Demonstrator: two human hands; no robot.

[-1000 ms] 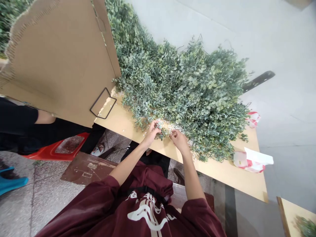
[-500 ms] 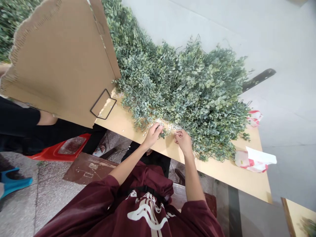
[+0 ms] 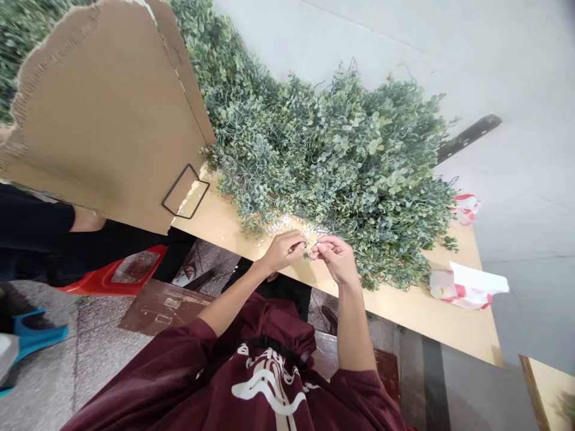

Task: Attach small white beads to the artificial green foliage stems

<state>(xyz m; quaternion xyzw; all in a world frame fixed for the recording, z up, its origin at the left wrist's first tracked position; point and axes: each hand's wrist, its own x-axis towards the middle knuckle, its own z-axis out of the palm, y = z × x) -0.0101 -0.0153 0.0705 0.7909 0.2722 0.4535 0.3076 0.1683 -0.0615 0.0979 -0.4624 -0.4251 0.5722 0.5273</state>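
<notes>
My left hand (image 3: 284, 250) pinches a small green sprig (image 3: 307, 254) over the table's near edge. Close beside it, my right hand (image 3: 335, 257) has its thumb and fingers pressed together at the sprig's right side; a tiny white bit shows at the fingertips, too small to name. A large heap of artificial leafy branches (image 3: 323, 149) covers much of the table (image 3: 462, 323) just beyond both hands. Small white pieces (image 3: 281, 224) lie scattered on the wood between the heap and my hands.
At the left stands a large torn cardboard sheet (image 3: 108, 114), a black wire frame (image 3: 185, 190) at its lower corner. Behind it sits another person (image 3: 36, 233) on a red stool (image 3: 135, 272). Red-and-white wrappers (image 3: 467, 286) lie at the table's right end.
My two hands have come closer together, the left moving right and slightly down. The small sprig is now between them. The view has shifted slightly.
</notes>
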